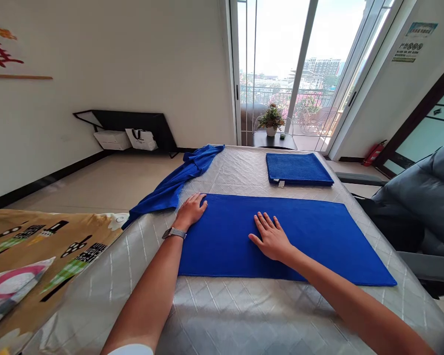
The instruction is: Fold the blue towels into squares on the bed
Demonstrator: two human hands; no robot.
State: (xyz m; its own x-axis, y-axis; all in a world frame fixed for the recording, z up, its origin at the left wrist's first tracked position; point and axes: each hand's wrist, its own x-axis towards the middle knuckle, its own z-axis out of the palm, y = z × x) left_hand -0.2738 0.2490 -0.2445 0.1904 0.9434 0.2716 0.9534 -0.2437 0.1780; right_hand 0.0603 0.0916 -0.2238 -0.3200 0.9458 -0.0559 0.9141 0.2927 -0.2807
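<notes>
A blue towel (222,241) lies spread flat as a long rectangle on the pale quilted mattress (222,310). At its far left corner rests my left hand (191,211), fingers stretched out along the edge, a watch on the wrist. My right hand (272,237) presses flat on the middle of the towel with the fingers spread. Beyond it, toward the far right, sits a folded blue towel stack (299,168) with a small white tag at its near edge. A crumpled blue towel (173,180) drapes over the mattress's left edge.
Left of the mattress is a patterned brown cloth (18,276) with a cushion on it. A dark padded chair (425,197) stands at the right. At the back, a potted plant (271,121) sits before the sliding glass door; a fire extinguisher (374,153) stands by the wall.
</notes>
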